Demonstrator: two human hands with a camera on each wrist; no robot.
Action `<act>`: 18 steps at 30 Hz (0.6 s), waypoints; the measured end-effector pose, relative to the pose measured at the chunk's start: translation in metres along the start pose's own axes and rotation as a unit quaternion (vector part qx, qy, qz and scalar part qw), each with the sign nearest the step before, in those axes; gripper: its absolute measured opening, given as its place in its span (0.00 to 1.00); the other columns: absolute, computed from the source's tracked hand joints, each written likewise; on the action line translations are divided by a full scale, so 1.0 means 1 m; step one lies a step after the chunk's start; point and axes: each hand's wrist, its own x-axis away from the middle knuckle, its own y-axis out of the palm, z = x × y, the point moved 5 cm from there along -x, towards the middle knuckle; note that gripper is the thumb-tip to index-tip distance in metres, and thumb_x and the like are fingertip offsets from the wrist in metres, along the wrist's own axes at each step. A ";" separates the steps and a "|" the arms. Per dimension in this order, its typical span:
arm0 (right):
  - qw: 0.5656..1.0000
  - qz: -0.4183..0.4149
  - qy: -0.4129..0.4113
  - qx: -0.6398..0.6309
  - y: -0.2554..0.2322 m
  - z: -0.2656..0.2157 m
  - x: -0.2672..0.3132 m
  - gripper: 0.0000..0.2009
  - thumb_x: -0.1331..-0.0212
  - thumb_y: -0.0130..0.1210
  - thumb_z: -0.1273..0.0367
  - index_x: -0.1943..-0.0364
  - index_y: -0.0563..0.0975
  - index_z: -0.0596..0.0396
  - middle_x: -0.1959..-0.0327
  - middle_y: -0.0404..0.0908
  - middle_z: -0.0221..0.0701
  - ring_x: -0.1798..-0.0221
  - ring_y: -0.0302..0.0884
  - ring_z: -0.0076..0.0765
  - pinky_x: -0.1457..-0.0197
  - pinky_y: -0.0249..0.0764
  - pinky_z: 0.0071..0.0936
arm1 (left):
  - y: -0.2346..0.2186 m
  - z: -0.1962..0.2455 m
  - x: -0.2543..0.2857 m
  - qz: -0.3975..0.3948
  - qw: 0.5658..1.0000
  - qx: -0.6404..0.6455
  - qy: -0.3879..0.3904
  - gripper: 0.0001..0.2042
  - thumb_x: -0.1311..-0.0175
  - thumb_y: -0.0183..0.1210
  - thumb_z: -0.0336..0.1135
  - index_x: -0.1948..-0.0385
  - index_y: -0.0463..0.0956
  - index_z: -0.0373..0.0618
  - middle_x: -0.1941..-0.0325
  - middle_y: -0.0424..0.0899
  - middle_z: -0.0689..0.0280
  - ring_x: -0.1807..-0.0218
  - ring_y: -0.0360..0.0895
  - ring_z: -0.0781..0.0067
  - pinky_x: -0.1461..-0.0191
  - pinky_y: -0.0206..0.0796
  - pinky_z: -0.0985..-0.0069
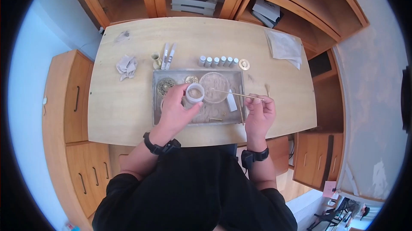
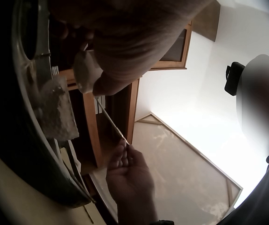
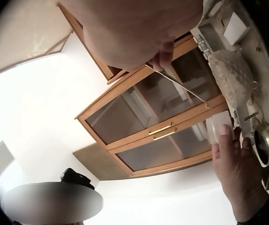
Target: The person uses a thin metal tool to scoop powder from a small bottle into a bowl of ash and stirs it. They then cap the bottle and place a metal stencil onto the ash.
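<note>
Holding a small translucent jar [image 1: 195,94] of powder above the grey tray [image 1: 182,72]: left hand [image 1: 176,108], grip curled round the jar's side. Right hand [image 1: 260,114]: grip pinching a thin rod [image 1: 234,94], tip pointing toward the jar. In the tray: clear textured bowl [image 3: 232,77], white block [image 1: 231,101]. On the tabletop [image 1: 120,119], beyond the tray: six small vials [image 1: 216,62] in a row, metal cup [image 1: 156,60], crumpled cloth [image 1: 127,66] off to the left.

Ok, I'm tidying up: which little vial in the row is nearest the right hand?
The rightmost vial, beside the round gold disc; the other five line up to its left.
</note>
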 end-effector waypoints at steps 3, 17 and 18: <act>0.999 -0.020 -0.029 -0.013 0.007 -0.013 -0.002 0.05 0.27 0.56 0.76 0.52 0.75 0.58 0.54 0.86 0.42 0.56 0.86 0.32 0.48 0.85 0.30 | 0.001 0.003 -0.001 -0.004 1.000 0.003 0.010 0.27 0.46 0.75 0.32 0.43 0.76 0.39 0.47 0.82 0.54 0.46 0.80 0.55 0.40 0.73 0.63; 0.982 -0.117 -0.138 0.055 0.031 -0.028 0.011 0.07 0.29 0.56 0.81 0.53 0.73 0.60 0.53 0.86 0.48 0.54 0.86 0.35 0.44 0.83 0.32 | 0.006 0.002 -0.005 0.006 0.999 -0.010 0.034 0.27 0.45 0.74 0.33 0.42 0.76 0.40 0.45 0.82 0.53 0.44 0.79 0.52 0.38 0.72 0.60; 0.984 -0.096 -0.141 0.057 0.026 -0.028 0.010 0.06 0.28 0.55 0.80 0.53 0.73 0.60 0.53 0.86 0.47 0.54 0.87 0.35 0.45 0.84 0.33 | 0.004 0.004 -0.005 0.008 0.999 -0.008 0.032 0.27 0.45 0.74 0.33 0.42 0.76 0.40 0.45 0.81 0.53 0.44 0.79 0.52 0.38 0.72 0.60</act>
